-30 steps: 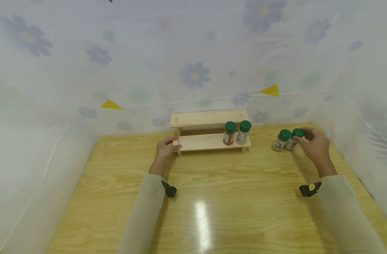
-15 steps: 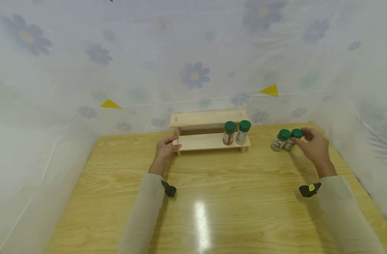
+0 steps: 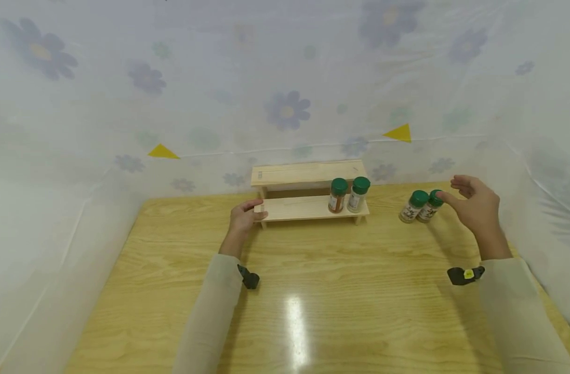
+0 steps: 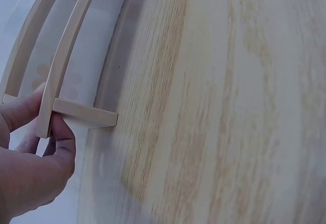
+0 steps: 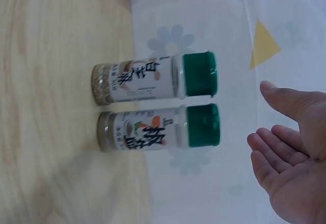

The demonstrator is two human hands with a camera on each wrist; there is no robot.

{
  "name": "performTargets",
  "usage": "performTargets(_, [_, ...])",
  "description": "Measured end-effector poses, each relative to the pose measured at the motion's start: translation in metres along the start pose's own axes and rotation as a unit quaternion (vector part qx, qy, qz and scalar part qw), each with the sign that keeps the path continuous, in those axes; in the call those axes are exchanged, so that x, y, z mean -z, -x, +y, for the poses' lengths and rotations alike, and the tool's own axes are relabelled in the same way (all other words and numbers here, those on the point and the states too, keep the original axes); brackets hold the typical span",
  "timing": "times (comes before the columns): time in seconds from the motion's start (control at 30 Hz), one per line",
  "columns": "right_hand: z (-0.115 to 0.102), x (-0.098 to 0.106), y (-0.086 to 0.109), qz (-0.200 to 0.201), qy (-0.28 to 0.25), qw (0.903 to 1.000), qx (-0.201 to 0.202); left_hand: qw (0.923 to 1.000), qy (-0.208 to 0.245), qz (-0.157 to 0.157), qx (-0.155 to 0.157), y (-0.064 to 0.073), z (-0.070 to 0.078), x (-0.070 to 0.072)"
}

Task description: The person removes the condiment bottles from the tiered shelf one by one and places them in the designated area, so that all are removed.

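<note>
While the left hand [image 3: 242,218] grips one shelf [image 3: 294,209] bearing two jars [image 3: 337,197], the free right hand [image 3: 476,209] faces two others [image 5: 150,78].

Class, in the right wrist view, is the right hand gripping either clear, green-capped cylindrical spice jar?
No, a visible gap separates the right hand from the upper jar and lower jar.

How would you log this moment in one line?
Left hand: grips lower shelf by left end | Right hand: holds nothing, beside two tabletop jars, not touching | Lower shelf: reddish jar, pale jar, both upright
</note>
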State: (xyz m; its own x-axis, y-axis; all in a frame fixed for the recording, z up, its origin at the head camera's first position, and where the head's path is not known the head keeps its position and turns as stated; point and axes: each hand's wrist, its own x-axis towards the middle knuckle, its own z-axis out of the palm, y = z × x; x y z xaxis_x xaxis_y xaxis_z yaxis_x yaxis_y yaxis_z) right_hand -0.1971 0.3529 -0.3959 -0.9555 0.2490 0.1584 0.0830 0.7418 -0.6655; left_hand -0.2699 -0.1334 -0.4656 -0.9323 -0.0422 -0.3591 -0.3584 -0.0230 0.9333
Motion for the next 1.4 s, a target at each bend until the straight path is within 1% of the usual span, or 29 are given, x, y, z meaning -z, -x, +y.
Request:
performTargets(0.1, [-0.008,-0.001,-0.001,0.018,-0.019,0.9996,0.012,1.0000,0.002,-0.001,0.000,0.000,0.000,0.001])
performTargets(0.2, [-0.018,-0.005,-0.003,0.043,-0.046,0.9974,0.036,1.0000,0.005,-0.003,-0.001,-0.001,0.000,0.000])
performTargets(0.23, [-0.022,-0.007,-0.003,0.048,-0.056,0.9963,0.045,1.0000,0.006,-0.001,-0.004,-0.003,-0.003,0.000])
performTargets(0.33, [-0.035,-0.016,-0.004,0.055,-0.082,0.9927,0.069,1.0000,0.008,-0.002,-0.002,-0.004,-0.004,0.001])
performTargets(0.57, [-0.061,-0.040,-0.007,0.040,-0.122,0.9863,0.104,0.9999,0.010,-0.001,-0.001,-0.006,-0.003,0.002])
performTargets(0.9, [-0.088,-0.073,-0.011,0.006,-0.161,0.9796,0.120,0.9999,0.012,0.002,0.001,-0.007,-0.003,0.002])
performTargets(1.1, [-0.096,-0.090,-0.009,-0.021,-0.181,0.9731,0.141,1.0000,0.005,0.001,-0.003,-0.005,-0.004,0.001])
performTargets(1.2, [-0.097,-0.097,-0.009,-0.036,-0.183,0.9718,0.144,1.0000,0.006,-0.001,-0.006,-0.005,-0.004,0.001])
performTargets(1.3, [-0.097,-0.103,-0.008,-0.052,-0.176,0.9729,0.141,1.0000,0.008,0.002,-0.006,-0.005,-0.004,0.001])
performTargets(1.4, [-0.096,-0.107,-0.006,-0.058,-0.170,0.9739,0.139,0.9999,0.008,0.003,-0.006,-0.004,-0.005,0.000])
